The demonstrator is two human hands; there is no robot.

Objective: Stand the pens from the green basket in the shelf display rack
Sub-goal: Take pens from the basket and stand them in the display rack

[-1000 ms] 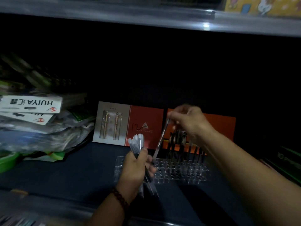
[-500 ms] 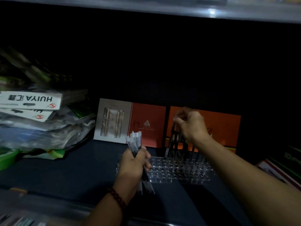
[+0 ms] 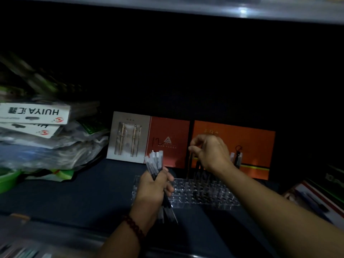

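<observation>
A clear plastic display rack (image 3: 219,199) full of small holes lies on the dark shelf. Several dark pens (image 3: 237,159) stand in its far rows. My left hand (image 3: 153,189) grips a bundle of pens (image 3: 154,161) with clear caps, upright, just in front of the rack's left end. Over the rack's back rows, my right hand (image 3: 211,152) pinches the top of a single dark pen (image 3: 189,167), whose lower end reaches down to the holes. A corner of the green basket (image 3: 6,180) shows at the far left edge.
Boxed pen sets stand against the back: a grey and red box (image 3: 149,138) and an orange box (image 3: 255,146). A heap of bagged stationery (image 3: 42,138) fills the left side. More boxes (image 3: 316,198) lie at the right. The upper shelf edge (image 3: 186,8) runs overhead.
My right hand has carried one pen from beside the bundle back and down over the rack. The left hand keeps the bundle nearly still.
</observation>
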